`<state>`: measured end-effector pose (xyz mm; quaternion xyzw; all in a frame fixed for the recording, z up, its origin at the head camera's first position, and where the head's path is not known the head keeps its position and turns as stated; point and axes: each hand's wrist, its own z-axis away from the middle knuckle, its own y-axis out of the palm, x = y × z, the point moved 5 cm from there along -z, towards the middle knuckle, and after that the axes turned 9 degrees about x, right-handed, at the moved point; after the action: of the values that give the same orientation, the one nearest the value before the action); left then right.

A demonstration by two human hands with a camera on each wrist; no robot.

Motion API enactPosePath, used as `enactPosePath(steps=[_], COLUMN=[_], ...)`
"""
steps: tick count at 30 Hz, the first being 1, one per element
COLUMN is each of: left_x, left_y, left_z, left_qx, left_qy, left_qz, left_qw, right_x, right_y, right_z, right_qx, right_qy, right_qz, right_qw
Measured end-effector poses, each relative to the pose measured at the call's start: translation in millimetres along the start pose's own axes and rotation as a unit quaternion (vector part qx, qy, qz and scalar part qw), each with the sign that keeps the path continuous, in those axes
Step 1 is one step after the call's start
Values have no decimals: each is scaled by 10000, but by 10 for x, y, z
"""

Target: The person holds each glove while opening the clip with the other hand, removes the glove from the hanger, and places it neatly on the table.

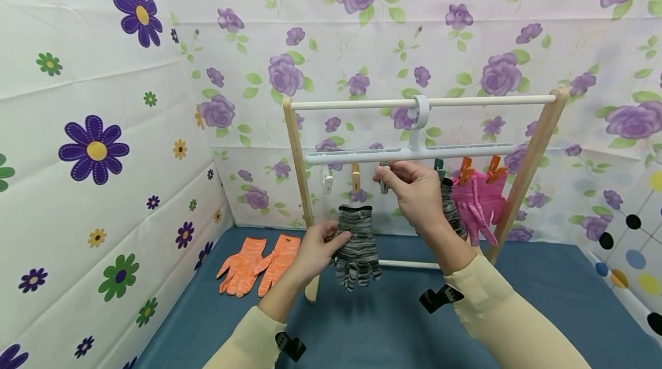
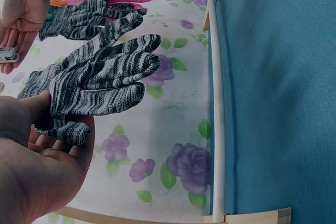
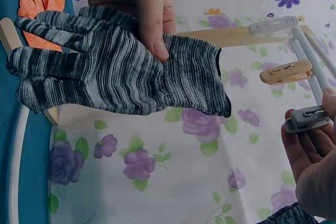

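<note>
L hand [image 1: 319, 247] pinches a blk/gray knit glove [image 1: 357, 244], its fingers hanging down, lower ctr of frame. R hand [image 1: 421, 196] pinches a gray clip [image 3: 307, 120] under the white hanger [image 1: 414, 153], ctr. Orange gloves [image 1: 240, 268] lie lower left; pink gloves [image 1: 468, 208] hang at right w/ orange clips [image 1: 466, 171].

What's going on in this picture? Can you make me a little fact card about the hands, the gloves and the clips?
Left hand: holds a gray striped glove, fingers pointing down
Right hand: pinches a gray clip
Hanger: hooked over the rack's top rod
Hanging up: pink gloves on orange clips; another striped glove at a green clip
Clips with no glove: white clip, tan clip
Lying down: two orange gloves on the blue surface
</note>
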<state>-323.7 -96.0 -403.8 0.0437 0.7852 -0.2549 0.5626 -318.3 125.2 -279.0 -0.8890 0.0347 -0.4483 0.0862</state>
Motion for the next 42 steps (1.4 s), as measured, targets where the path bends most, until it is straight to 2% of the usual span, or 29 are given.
enactPosePath(steps=[6,11,19,29,35,42], left_x=[18,52,60,129,163,166], left_y=[-33,-88,-261,-445,-528,-655], left_z=[67,161,345,513,611,724], left_qx=[-28,-50,-115,-340,-445,-526], left_qy=[114,0,-288,-160,-432,-555], left_qz=[88,54,237,-353,-347,-221], left_qw=[9999,10000,9992,9987,9975,9968], right_x=[-10,-7,-22,-48,-60,-59], right_y=[-7,-3,1,13,14,17], right_z=[0,-3,-5,1,5,-11], right_qx=[0,-21,-12,50,217,478], right_qy=[-20,-8,54,197,164,183], right_qz=[19,-45,-150,-44,-167,-233], right_qw=[10000,10000,9999,9998,9995,9984])
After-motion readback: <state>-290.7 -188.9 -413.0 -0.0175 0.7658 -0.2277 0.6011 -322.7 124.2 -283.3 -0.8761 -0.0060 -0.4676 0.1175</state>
